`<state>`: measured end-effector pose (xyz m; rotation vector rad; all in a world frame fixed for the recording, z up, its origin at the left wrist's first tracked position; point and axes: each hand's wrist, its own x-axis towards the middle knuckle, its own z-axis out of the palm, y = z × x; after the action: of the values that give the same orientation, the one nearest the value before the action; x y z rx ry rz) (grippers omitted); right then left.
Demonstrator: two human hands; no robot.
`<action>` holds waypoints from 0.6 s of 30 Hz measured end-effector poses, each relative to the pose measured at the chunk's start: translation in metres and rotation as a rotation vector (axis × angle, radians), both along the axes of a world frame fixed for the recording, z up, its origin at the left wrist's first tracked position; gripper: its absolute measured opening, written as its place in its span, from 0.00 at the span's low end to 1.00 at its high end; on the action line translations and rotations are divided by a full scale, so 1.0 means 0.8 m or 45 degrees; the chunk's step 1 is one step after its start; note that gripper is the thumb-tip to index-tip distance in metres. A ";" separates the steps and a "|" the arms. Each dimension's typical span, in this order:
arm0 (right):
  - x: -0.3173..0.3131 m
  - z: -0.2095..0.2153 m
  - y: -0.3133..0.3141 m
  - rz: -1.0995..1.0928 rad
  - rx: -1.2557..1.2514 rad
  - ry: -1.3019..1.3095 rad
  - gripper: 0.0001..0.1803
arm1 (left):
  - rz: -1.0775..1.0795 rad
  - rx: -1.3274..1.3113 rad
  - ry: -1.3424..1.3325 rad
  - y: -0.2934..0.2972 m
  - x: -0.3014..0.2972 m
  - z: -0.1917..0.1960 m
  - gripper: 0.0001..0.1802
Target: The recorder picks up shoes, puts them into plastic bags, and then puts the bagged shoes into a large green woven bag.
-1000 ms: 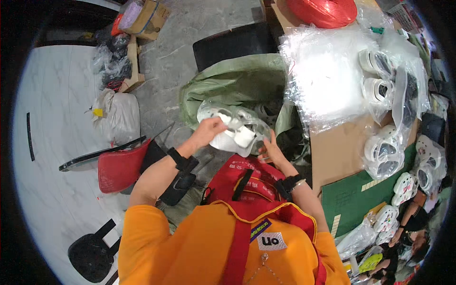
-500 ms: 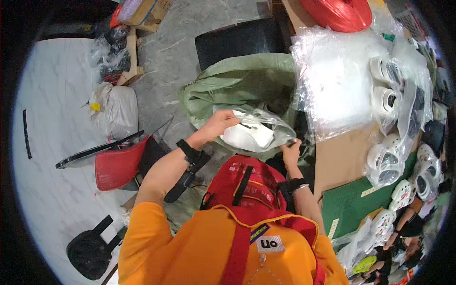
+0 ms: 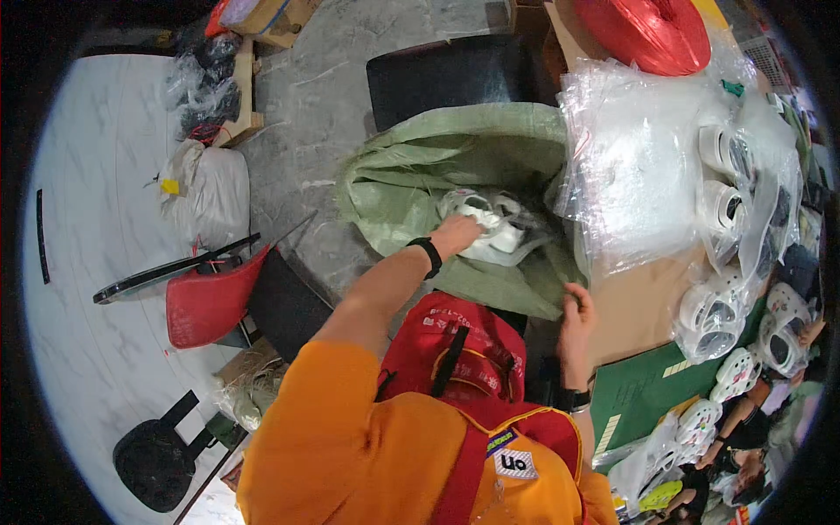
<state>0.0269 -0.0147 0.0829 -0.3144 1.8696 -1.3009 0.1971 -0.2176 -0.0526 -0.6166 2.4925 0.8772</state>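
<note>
A pair of white clogs [image 3: 503, 238] in a clear plastic bag lies inside the mouth of a large green woven sack [image 3: 394, 223]. My left hand [image 3: 457, 233] reaches over the near rim, its fingers closed on the clogs; the fingertips are partly hidden. At the sack's right near edge, my right hand [image 3: 576, 313] has its fingers curled at the rim and appears to pinch the sack's fabric.
On the right, a table carries a stack of clear plastic bags [image 3: 626, 166], a red twine roll [image 3: 652, 35], bagged white clogs [image 3: 710, 311] and a green board [image 3: 643, 394]. A red chair [image 3: 206, 302] stands left. Behind the sack is a black panel [image 3: 451, 79]. Another person's arm [image 3: 739, 420] shows lower right.
My left hand has lowered the bagged clogs into the sack. My right hand has let go of the bag and moved right and nearer, to the sack's rim.
</note>
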 end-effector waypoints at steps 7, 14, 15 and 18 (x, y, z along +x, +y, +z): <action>-0.046 0.047 0.009 -0.037 0.080 0.200 0.08 | -0.112 0.283 -0.697 -0.033 0.148 -0.047 0.21; -0.042 0.006 0.008 -0.257 -0.021 -0.020 0.13 | 0.016 -0.054 -0.850 -0.079 0.232 -0.119 0.26; -0.047 0.010 0.004 -0.276 -0.069 0.006 0.13 | -0.093 0.017 -0.898 -0.089 0.217 -0.098 0.26; -0.051 0.005 0.020 -0.368 -0.004 -0.106 0.14 | -0.417 0.276 -0.937 -0.121 0.121 0.047 0.30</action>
<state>-0.0139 0.0015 0.0868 0.0108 1.8917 -1.4835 0.2940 -0.3141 -0.0151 -0.3511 1.7392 0.6289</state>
